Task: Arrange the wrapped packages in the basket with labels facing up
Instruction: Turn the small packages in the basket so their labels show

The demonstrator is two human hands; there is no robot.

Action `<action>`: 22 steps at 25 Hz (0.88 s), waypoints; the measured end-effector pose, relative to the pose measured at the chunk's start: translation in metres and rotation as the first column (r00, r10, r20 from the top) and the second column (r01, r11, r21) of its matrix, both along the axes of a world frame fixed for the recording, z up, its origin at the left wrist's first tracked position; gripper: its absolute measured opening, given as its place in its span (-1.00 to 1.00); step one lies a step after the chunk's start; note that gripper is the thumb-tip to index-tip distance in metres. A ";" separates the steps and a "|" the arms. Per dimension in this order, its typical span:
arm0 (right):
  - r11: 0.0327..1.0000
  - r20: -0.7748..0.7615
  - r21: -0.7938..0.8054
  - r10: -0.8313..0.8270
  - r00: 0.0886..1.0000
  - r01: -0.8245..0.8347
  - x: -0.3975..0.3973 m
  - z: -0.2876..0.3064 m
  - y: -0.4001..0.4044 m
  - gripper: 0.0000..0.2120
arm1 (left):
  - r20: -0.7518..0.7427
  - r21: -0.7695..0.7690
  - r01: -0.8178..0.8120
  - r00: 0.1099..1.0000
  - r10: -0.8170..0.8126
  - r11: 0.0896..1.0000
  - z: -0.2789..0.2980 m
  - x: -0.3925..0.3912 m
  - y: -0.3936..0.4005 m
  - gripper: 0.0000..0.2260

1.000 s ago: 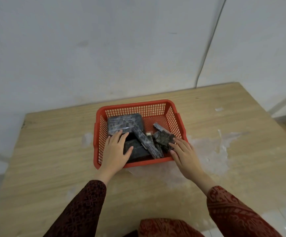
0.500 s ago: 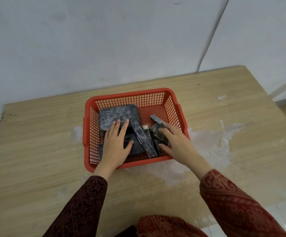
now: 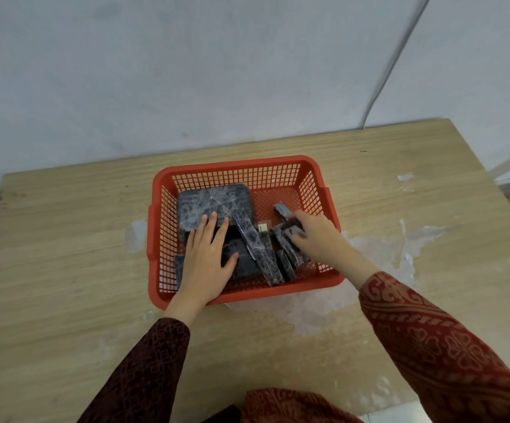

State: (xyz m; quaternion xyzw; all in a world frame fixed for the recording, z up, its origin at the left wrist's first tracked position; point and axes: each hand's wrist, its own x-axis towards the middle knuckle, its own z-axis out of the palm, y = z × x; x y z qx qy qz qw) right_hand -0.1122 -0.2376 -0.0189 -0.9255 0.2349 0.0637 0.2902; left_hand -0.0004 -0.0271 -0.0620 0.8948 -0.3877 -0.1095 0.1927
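A red mesh basket [image 3: 238, 166] sits on the wooden table and holds several dark packages wrapped in clear film. A large flat package [image 3: 214, 203] lies at the back left. A long narrow package [image 3: 258, 248] slants across the middle. My left hand [image 3: 206, 264] lies flat, fingers apart, on a dark package [image 3: 241, 264] at the front left. My right hand [image 3: 318, 236] reaches into the right side, its fingers curled around a small package [image 3: 293, 232] among several small ones. Another small package [image 3: 282, 209] lies behind it. No labels can be made out.
The wooden table [image 3: 64, 270] runs up to a pale wall at the back. Whitish worn patches [image 3: 379, 248] mark its surface right of the basket. The table's right edge [image 3: 492, 184] is close by. My patterned dark red sleeves fill the lower frame.
My right hand has moved further into the basket and curled onto a small package on the right. My left hand stays pressed on the left packages. The camera has tilted a little.
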 end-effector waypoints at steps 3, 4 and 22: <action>0.972 0.090 0.184 -0.164 0.982 0.145 0.024 0.012 -0.022 -0.83 | -0.007 0.000 -0.002 1.000 0.002 1.000 0.001 0.000 0.000 -0.39; 0.954 0.105 0.235 -0.214 0.971 0.185 0.033 0.013 -0.029 -0.82 | -0.007 -0.001 -0.002 1.000 0.002 1.000 0.001 0.000 0.000 -0.39; 0.956 0.236 -0.099 -0.247 0.940 0.276 0.071 -0.042 -0.025 -0.62 | -0.051 -0.029 0.006 0.999 -0.008 1.000 0.001 0.001 0.003 -0.40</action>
